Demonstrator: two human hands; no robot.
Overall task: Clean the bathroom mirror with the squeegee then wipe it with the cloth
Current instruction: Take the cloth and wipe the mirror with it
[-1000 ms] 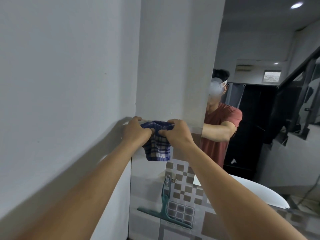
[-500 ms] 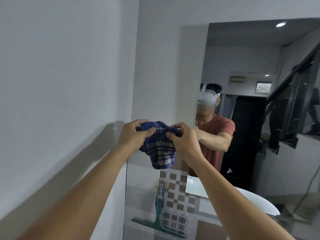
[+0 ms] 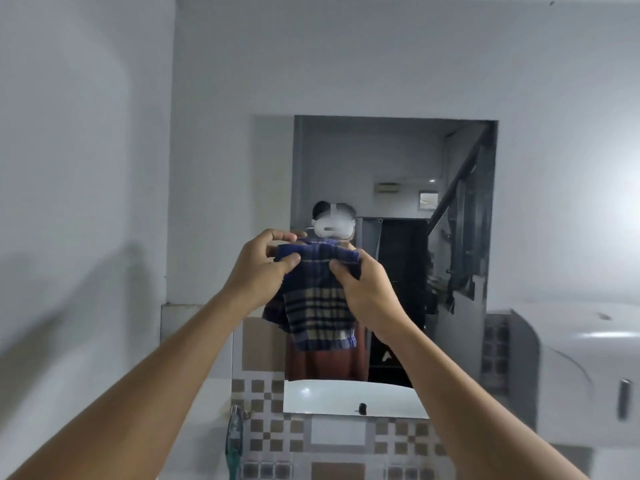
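A blue and tan checked cloth (image 3: 317, 303) hangs in front of the mirror (image 3: 391, 168), held by its top edge. My left hand (image 3: 259, 268) pinches the cloth's upper left corner. My right hand (image 3: 363, 289) grips its upper right corner. Both hands are raised at about the mirror's mid height, and whether the cloth touches the glass I cannot tell. The green squeegee (image 3: 233, 441) leans upright against the tiled wall at the bottom, left of my arms; only its handle shows.
A white wall (image 3: 86, 168) stands close on the left. A white dispenser box (image 3: 571, 375) is mounted to the right of the mirror. Brown and white checked tiles (image 3: 273, 431) run below the mirror. The mirror reflects a person in a red shirt.
The view has swung right, so the whole mirror now faces me. Both hands, still holding the cloth, have moved from the mirror's left edge toward its middle and spread the cloth wider.
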